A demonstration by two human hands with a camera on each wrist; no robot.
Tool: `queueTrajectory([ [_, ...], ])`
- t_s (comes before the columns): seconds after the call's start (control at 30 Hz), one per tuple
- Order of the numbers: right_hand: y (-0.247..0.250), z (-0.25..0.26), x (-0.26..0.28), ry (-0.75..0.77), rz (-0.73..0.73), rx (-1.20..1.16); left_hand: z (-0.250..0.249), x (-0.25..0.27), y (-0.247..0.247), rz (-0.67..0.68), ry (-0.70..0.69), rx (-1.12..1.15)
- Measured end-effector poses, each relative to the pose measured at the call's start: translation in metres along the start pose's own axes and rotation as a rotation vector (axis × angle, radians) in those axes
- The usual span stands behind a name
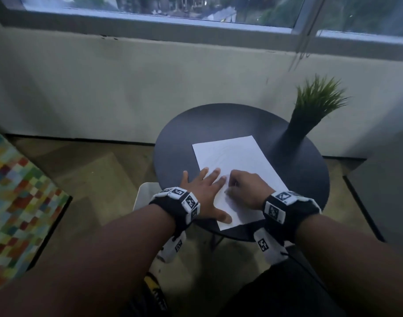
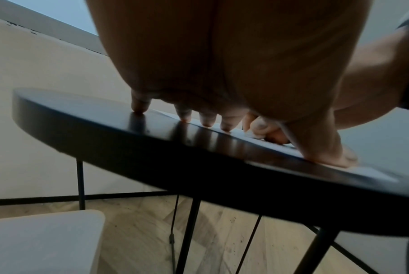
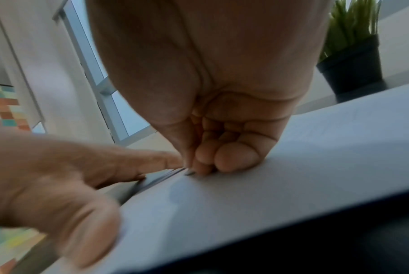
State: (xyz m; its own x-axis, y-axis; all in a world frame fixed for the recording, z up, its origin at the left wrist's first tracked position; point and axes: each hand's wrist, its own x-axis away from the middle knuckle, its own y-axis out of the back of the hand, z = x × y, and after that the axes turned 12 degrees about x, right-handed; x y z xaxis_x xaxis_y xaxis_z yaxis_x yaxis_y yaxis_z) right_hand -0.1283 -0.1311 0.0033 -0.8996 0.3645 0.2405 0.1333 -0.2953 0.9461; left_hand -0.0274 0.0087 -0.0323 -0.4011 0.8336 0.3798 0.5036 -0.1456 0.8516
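A white sheet of paper point(image 1: 237, 156) with faint drawn lines lies on a round dark table point(image 1: 218, 120). My left hand point(image 1: 209, 193) rests flat on the sheet's near left edge, fingers spread and straight, thumb near the front corner. In the left wrist view its fingertips point(image 2: 207, 122) press down on the table top point(image 2: 105, 129). My right hand point(image 1: 244, 186) sits curled on the paper just right of the left one. In the right wrist view it point(image 3: 206, 163) pinches a thin pencil whose dark tip point(image 3: 189, 173) touches the paper point(image 3: 269, 185). The pencil's body is hidden.
A green grass-like plant in a dark pot point(image 1: 310, 106) stands at the table's back right. A white seat point(image 1: 145, 195) is just left of the table, and a multicoloured checked surface point(image 1: 17, 191) lies at far left. A wall and window run behind.
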Motion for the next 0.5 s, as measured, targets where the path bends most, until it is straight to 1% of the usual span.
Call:
queueTrajectory([
  [0.03, -0.004, 0.003, 0.004, 0.034, 0.011, 0.011, 0.0, 0.0, 0.001, 0.003, -0.004, 0.0],
  [0.1, -0.014, 0.013, 0.015, 0.183, 0.123, 0.068, 0.001, 0.0, 0.002, 0.018, -0.01, 0.0],
  [0.13, -0.015, 0.015, 0.019, 0.23, 0.173, 0.102, 0.001, 0.0, 0.003, 0.027, -0.011, -0.005],
  [0.17, -0.011, 0.013, 0.019, 0.221, 0.189, 0.115, 0.001, 0.0, 0.003, 0.04, -0.008, -0.009],
  [0.2, -0.006, 0.008, 0.014, 0.183, 0.164, 0.097, 0.001, 0.001, 0.003, 0.049, -0.002, -0.014],
  [0.3, 0.004, -0.015, -0.004, -0.042, 0.021, 0.011, -0.002, 0.001, 0.003, 0.047, 0.019, -0.04],
  [0.33, 0.004, -0.018, -0.005, -0.067, -0.007, 0.006, -0.002, 0.001, 0.003, 0.053, 0.025, -0.037],
  [0.37, 0.002, -0.016, -0.003, -0.041, -0.006, 0.015, -0.003, 0.001, 0.003, 0.056, 0.027, -0.032],
  [0.4, -0.002, -0.011, 0.001, 0.024, 0.027, 0.023, -0.003, 0.001, 0.003, 0.055, 0.023, -0.028],
  [0.47, -0.008, 0.003, 0.016, 0.203, 0.136, 0.075, -0.002, 0.001, 0.003, 0.049, 0.012, -0.016],
  [0.5, -0.008, 0.006, 0.02, 0.258, 0.173, 0.103, -0.001, 0.001, 0.003, 0.049, 0.009, -0.011],
])
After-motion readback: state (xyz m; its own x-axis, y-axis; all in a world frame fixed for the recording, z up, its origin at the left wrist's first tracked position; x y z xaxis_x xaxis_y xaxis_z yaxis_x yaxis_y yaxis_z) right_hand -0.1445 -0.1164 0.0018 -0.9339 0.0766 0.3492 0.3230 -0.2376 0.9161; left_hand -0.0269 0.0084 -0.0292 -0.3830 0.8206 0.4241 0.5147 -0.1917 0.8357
